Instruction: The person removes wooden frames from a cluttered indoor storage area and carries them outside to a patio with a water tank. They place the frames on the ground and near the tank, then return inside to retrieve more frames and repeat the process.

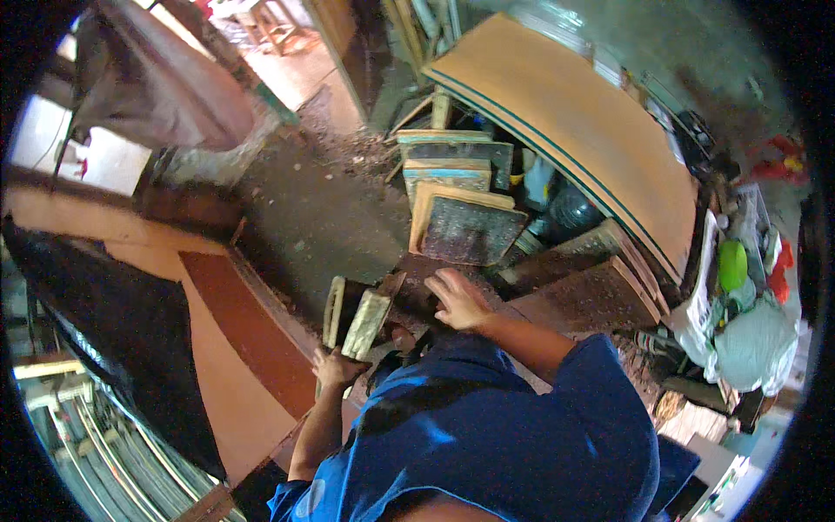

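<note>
My right hand [458,300] is stretched forward with its fingers spread and nothing in them. Just beyond it leans a dark, speckled square panel [474,230] with a pale wooden edge, the front one of a row of panels. My left hand [337,368] is at the lower end of a narrow, pale, worn wooden piece [368,322]. Its fingers look loosely apart; whether they touch the wood is unclear. Beside that piece stands another wooden-edged panel [333,309], its face dark.
A brown-topped table [252,348] partly draped in black sheeting [113,339] is at left. A large curved tan board [574,122] leans at the back right. Low wooden boards [591,300] and filled plastic bags [752,344] lie to the right. A doorway [287,61] opens far left.
</note>
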